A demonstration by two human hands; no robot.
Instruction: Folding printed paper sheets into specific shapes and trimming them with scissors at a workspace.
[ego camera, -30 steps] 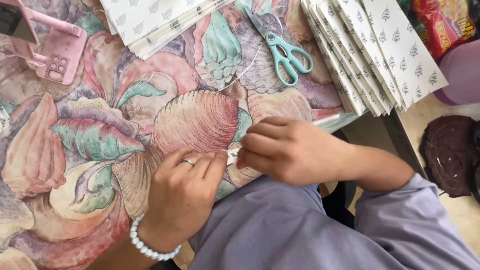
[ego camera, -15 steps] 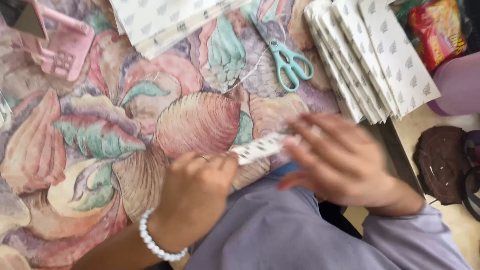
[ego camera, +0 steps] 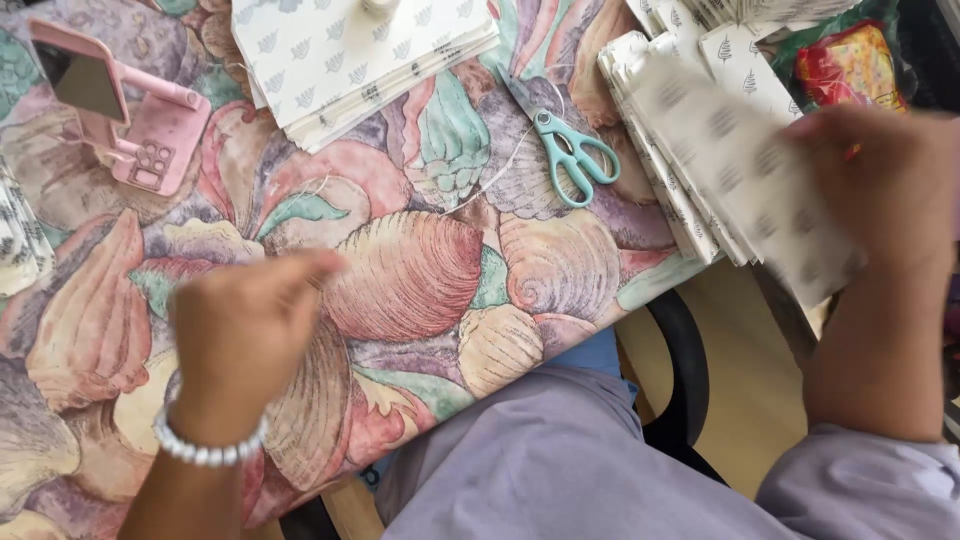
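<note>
Rightward, right hand (ego camera: 880, 190) grasps blurred printed packet (ego camera: 740, 170), long axis slanting down-right; left hand (ego camera: 245, 335) clenched.

Counter (ego camera: 420, 290) draped in cloth printed with large seashells, pink, tan and green. Black chair edge (ego camera: 685, 380) just beside its near corner. Tan floor (ego camera: 745, 400) below. Soft, even daylight throughout.

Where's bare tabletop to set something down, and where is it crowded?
Free: the shell-print tablecloth between the left hand, the scissors and the near table edge. Also below the pink phone stand. Crowded: the printed sheet stack at top, and the pile by the right hand.
</note>
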